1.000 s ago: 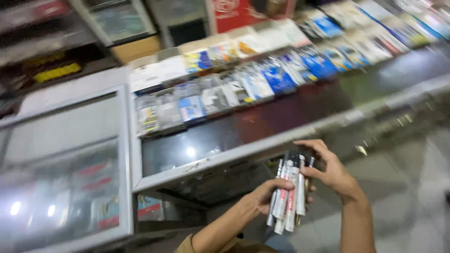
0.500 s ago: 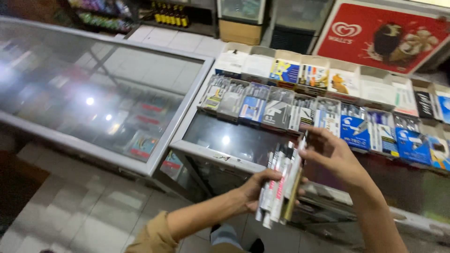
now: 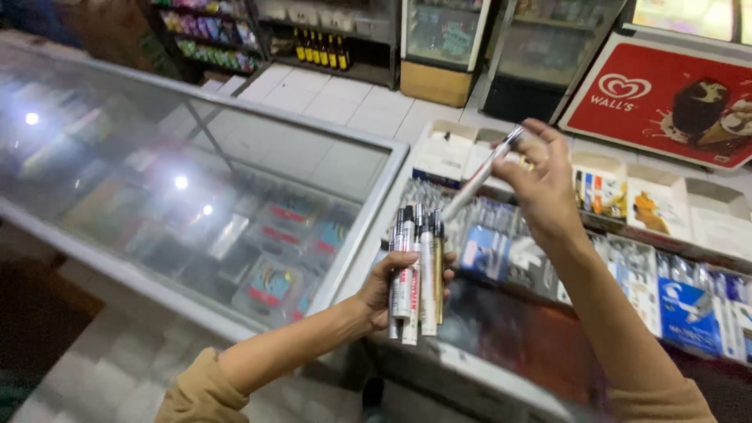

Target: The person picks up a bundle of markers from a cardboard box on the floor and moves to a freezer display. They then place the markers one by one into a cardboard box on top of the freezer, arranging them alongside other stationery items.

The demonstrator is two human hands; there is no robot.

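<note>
My left hand (image 3: 389, 288) grips an upright bundle of several white and silver marker pens (image 3: 415, 270) over the edge of a dark glass counter (image 3: 517, 337). My right hand (image 3: 540, 176) is raised above and to the right of the bundle, pinching one single pen (image 3: 479, 176) that slants down toward the bundle. Behind my right hand stand rows of open boxes of pens and stationery (image 3: 642, 270).
A long glass display case (image 3: 196, 196) with packaged goods inside runs along the left. A red ice-cream sign (image 3: 666, 102), a fridge (image 3: 439, 39) and shelves with bottles (image 3: 313, 47) stand at the back. Tiled floor (image 3: 86, 376) lies below the cases.
My right hand has lifted up and away from the bundle with one pen drawn out. The view has swung, so the display case now fills more of the left.
</note>
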